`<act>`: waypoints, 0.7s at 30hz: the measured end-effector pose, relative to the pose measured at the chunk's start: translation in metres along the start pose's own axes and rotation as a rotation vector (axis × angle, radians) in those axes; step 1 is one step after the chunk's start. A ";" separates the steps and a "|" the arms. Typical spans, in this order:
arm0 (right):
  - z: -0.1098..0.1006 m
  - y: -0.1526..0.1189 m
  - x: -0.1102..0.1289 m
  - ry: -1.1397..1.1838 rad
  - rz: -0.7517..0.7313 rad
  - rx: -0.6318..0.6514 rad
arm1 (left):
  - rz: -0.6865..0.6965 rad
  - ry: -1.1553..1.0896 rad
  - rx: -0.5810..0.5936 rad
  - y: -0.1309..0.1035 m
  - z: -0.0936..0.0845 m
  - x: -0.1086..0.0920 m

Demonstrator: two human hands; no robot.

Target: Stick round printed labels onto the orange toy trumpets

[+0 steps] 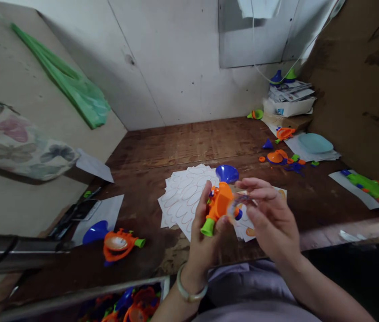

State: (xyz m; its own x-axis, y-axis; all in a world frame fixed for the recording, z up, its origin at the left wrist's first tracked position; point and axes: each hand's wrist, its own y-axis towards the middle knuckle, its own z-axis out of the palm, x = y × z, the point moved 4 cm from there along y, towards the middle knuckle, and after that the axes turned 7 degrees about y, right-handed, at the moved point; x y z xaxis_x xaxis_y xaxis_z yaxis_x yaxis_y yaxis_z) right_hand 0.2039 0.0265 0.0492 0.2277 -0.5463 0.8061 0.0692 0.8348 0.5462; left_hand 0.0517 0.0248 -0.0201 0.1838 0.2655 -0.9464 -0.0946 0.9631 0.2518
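My left hand (206,237), closed, holds an orange toy trumpet (223,201) above the table. The trumpet has a wide blue bell (227,173) pointing away from me and a green mouthpiece (208,227) near my palm. Between the thumb and fingers of my right hand (273,219) is a clear round plastic piece (236,206), blurred, right beside the trumpet's orange body. I cannot tell whether the two touch. Under my hands lies a fanned stack of paper sheets (184,192) with looping drawn lines.
Another toy trumpet (120,243) rests at the left, by a metal cylinder (18,250). An open box (138,304) of toy parts is below the table edge. Loose orange and blue parts (278,156), a pale blue plate (316,143) and a green-orange toy (370,185) lie at the right.
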 end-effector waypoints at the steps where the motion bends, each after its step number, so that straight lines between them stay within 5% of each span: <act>1: -0.005 0.005 0.000 -0.007 0.008 -0.052 | -0.003 -0.028 0.001 0.000 -0.001 -0.001; 6: -0.006 0.014 -0.008 -0.099 0.098 -0.069 | 0.076 -0.032 0.025 0.001 0.002 -0.016; 21: 0.017 -0.007 -0.011 -0.221 -0.058 -0.160 | 0.229 0.116 -0.020 -0.001 0.006 -0.033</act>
State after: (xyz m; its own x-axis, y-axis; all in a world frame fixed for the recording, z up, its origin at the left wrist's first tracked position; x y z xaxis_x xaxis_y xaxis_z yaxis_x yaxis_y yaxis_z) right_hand 0.1844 0.0254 0.0410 0.0032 -0.5804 0.8143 0.2328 0.7924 0.5639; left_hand 0.0518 0.0155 0.0117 0.0415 0.4690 -0.8822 -0.1405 0.8769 0.4596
